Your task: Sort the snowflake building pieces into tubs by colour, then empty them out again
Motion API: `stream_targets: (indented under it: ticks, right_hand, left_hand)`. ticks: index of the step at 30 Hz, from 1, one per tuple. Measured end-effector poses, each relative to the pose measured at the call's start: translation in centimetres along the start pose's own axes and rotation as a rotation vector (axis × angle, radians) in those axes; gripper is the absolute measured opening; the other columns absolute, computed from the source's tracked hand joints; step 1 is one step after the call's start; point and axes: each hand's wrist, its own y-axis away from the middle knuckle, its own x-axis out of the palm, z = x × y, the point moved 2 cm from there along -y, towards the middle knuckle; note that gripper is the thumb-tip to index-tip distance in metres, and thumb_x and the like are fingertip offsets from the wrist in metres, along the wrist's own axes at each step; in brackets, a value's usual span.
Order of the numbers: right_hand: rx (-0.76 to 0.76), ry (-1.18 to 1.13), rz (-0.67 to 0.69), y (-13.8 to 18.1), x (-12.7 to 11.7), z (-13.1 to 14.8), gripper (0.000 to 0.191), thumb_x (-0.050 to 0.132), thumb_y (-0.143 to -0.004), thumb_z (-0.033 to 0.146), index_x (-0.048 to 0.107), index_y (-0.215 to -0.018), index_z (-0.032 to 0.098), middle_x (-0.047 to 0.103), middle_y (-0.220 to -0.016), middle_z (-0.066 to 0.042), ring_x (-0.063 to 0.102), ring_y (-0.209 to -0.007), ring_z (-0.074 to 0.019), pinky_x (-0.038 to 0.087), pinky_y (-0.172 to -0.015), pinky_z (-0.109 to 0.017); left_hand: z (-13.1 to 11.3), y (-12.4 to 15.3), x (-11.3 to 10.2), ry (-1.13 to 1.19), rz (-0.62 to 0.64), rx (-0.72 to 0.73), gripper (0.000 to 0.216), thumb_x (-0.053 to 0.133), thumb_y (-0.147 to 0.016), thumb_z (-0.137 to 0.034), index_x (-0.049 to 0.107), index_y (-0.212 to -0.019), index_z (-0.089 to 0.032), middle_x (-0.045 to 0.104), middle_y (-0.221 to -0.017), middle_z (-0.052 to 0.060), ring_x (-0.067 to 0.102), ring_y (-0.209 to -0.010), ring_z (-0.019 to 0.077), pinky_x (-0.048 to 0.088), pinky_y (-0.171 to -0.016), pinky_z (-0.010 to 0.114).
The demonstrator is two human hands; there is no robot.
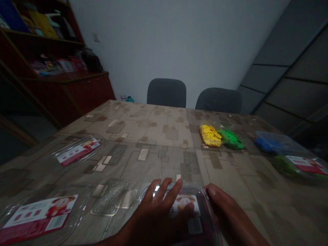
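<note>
A clear plastic box (211, 208) with a labelled lid sits at the near edge of the table in front of me. Its contents look dark and cannot be made out. Across the lid lies my left hand (159, 212), its fingers spread over the printed label (193, 203). My right hand (230, 213) holds the box's right side, with the thumb at the rim and the other fingers partly hidden.
Two labelled clear lids (78, 152) (41, 217) lie on the patterned table (153, 133) at left. Packs of yellow pieces (210, 135) and green pieces (232, 139) stand at right. Farther right are a box with blue contents (269, 143) and a labelled green one (287, 165). Chairs (166, 91) stand behind.
</note>
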Motion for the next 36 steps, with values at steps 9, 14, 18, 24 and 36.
stream_targets:
  ticks: [9,14,18,24,36]
  right_hand:
    - [0.005,0.035,-0.012,-0.8,-0.7,-1.4,0.041,0.062,-0.083,0.061,0.056,-0.08,0.02,0.047,-0.057,0.006,0.038,-0.051,-0.0111,0.035,-0.054,-0.025]
    - [-0.031,0.116,-0.018,-0.9,-1.0,-1.5,0.044,0.058,-0.085,0.063,0.055,-0.079,0.02,0.047,-0.06,0.005,0.04,-0.055,-0.0117,0.034,-0.055,-0.024]
    - [-0.063,0.12,0.02,-1.2,-1.2,-1.5,0.045,0.057,-0.085,0.064,0.054,-0.078,0.02,0.044,-0.062,0.006,0.04,-0.057,-0.012,0.034,-0.055,-0.024]
    - [-0.039,0.053,0.029,-1.5,-1.3,-1.9,0.044,0.06,-0.083,0.064,0.051,-0.075,0.021,0.046,-0.062,0.005,0.04,-0.056,-0.0118,0.035,-0.054,-0.024]
    - [-0.041,0.003,0.021,-1.2,-1.0,-1.2,0.04,0.064,-0.083,0.059,0.053,-0.074,0.021,0.047,-0.067,0.003,0.041,-0.06,-0.0127,0.038,-0.059,-0.024]
  left_hand:
    - [-0.4,-0.3,-0.8,-0.036,-0.041,-0.005,0.027,0.056,-0.092,-0.039,0.057,-0.117,-0.027,0.064,-0.125,0.016,0.065,-0.104,0.0372,0.056,-0.078,0.057]
    - [-0.6,-0.6,-1.0,-0.045,-0.024,-0.014,0.028,0.058,-0.091,-0.038,0.056,-0.117,-0.027,0.065,-0.125,0.016,0.066,-0.104,0.0368,0.057,-0.077,0.056]
    - [-0.6,-0.5,-0.7,-0.026,0.013,-0.025,0.035,0.058,-0.091,-0.047,0.056,-0.12,-0.027,0.061,-0.13,0.019,0.064,-0.108,0.0397,0.055,-0.081,0.059]
    - [-0.6,-0.2,0.1,-0.012,0.018,-0.024,0.044,0.057,-0.091,-0.053,0.051,-0.128,-0.03,0.055,-0.135,0.02,0.059,-0.114,0.0414,0.052,-0.084,0.061]
    - [-0.4,-0.5,-0.3,-0.015,0.039,-0.011,0.043,0.053,-0.093,-0.05,0.05,-0.129,-0.026,0.054,-0.135,0.023,0.059,-0.114,0.0421,0.051,-0.084,0.061]
